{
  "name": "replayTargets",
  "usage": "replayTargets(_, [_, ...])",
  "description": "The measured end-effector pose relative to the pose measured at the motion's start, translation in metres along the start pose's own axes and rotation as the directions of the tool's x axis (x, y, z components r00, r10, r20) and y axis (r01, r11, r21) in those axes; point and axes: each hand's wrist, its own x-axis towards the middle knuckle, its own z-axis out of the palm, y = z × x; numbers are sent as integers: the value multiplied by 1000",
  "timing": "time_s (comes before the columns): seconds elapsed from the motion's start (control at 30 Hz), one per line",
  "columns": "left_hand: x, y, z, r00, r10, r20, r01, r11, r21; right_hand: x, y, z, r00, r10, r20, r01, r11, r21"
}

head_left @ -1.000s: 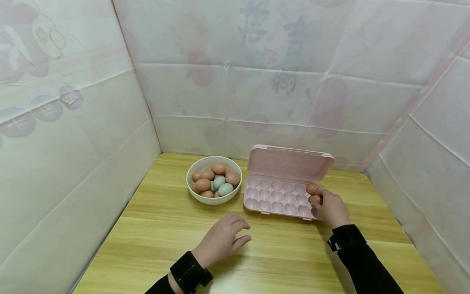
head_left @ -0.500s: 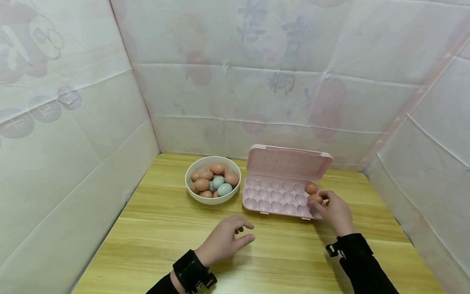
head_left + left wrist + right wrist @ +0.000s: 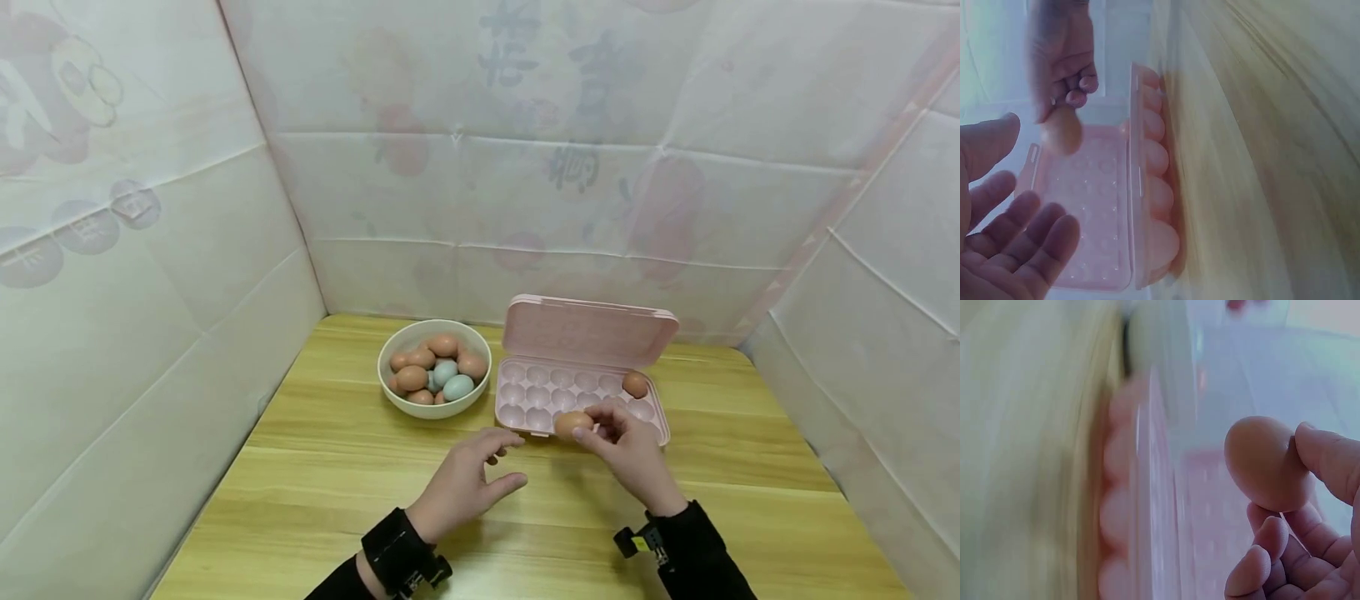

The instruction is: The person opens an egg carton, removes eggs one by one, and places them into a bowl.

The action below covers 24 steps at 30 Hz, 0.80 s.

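Note:
My right hand (image 3: 633,457) pinches a brown egg (image 3: 573,425) between thumb and fingers, over the front edge of the pink egg box (image 3: 513,415). In the right wrist view the egg (image 3: 1269,464) sits between thumb tip and fingertips. The box's lid (image 3: 588,335) stands raised at the back. One brown egg (image 3: 635,384) lies in the back right cup; the held egg and hand hide some front cups. My left hand (image 3: 467,482) hovers left of it over the table, thumb and fingers apart, holding nothing; the left wrist view shows these fingers (image 3: 1054,244) loosely bent.
A cream bowl (image 3: 390,398) stands left of the egg box, filled with several brown eggs (image 3: 412,378) and some pale blue-green ones (image 3: 458,387). Both rest on a wooden table (image 3: 315,483) enclosed by pale printed sheets (image 3: 480,192) at the back and sides.
My right hand has lifted the front brown egg from the box's right end and carried it left to the front edge. My left hand has shifted slightly right.

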Motion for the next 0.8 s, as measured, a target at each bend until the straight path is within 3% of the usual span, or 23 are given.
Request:
replayTargets(0.1, [1, 2, 2, 990, 123, -73, -111, 982, 151, -6, -9, 15, 998, -3, 61, -3, 996, 88])
replayTargets(0.2, [2, 5, 4, 957, 260, -130, -206, 922, 329, -12, -16, 28, 993, -23, 114, 4, 986, 164])
replayTargets(0.3, [3, 8, 6, 923, 355, -144, -260, 856, 446, -17, -24, 37, 990, -32, 136, 5, 981, 193])
replayTargets(0.37, [4, 10, 7, 914, 381, -139, -273, 830, 486, -20, -29, 42, 989, -31, 145, 3, 981, 192])
replayTargets(0.47, [4, 12, 8, 912, 390, -130, -275, 814, 512, -23, -35, 48, 989, -3, 147, -24, 983, 185])
replayTargets(0.67, [3, 17, 11, 909, 395, -137, -274, 811, 517, -27, -39, 55, 988, 33, 154, -64, 978, 201])
replayTargets(0.8, [3, 17, 11, 915, 380, -135, -258, 808, 530, -27, -42, 57, 984, 50, 170, -83, 978, 194])
